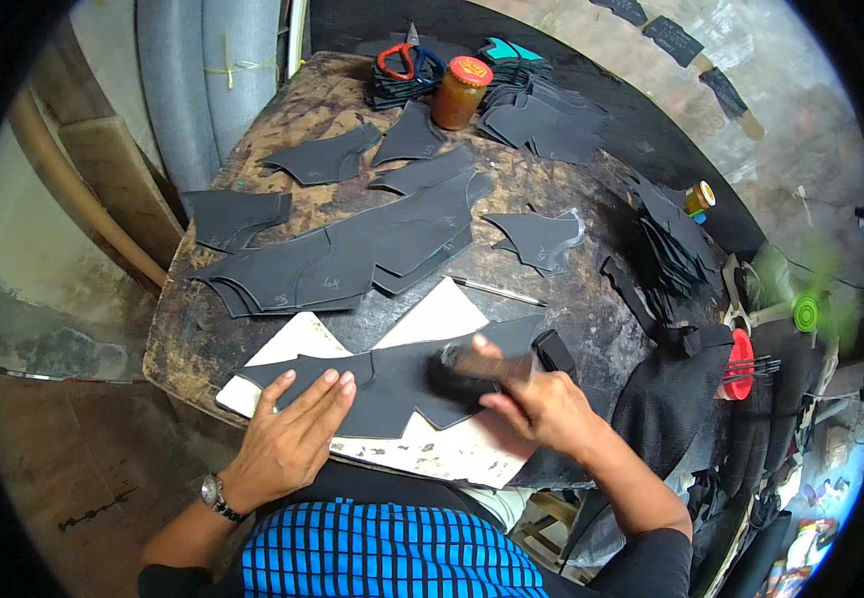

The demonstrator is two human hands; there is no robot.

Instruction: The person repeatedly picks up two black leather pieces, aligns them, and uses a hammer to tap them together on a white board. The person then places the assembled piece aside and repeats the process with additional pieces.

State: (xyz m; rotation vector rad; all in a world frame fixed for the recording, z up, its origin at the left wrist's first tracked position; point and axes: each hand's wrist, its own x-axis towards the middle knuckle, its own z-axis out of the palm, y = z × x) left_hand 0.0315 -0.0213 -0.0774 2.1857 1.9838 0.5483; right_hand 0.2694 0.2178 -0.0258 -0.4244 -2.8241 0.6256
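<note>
Head view: a person seated at a worn, stained wooden worktable [202, 349] that filled the centre of the frame. The left hand [292, 434], a metal wristwatch [214, 492] on its wrist, lay flat and open at lower centre-left, fingers spread and pressing down a long black cut piece of leather-like sheet [392, 384]. That piece rested on a white, smeared backing board [432, 453] at the table's near edge. The right hand [536, 404], at lower centre-right, was closed around a dark-handled brush [467, 371], motion-blurred, whose head touched the black piece near its right end. Just above the board, in mid-frame, lay a stack of similar long black cut pieces [342, 264], with a slim metal pen-like tool [497, 290] to its right. Smaller black cut shapes [322, 159] were scattered toward the upper left of the table. At top centre stood an amber jar with a red lid [460, 92], beside red- and blue-handled scissors [407, 62] resting on a pile of black pieces. A further heap of black pieces [676, 249] lay at the right edge of the table, near a small orange-capped bottle [699, 197]. A blue-and-black checked garment [382, 553] occupied the bottom centre.
</note>
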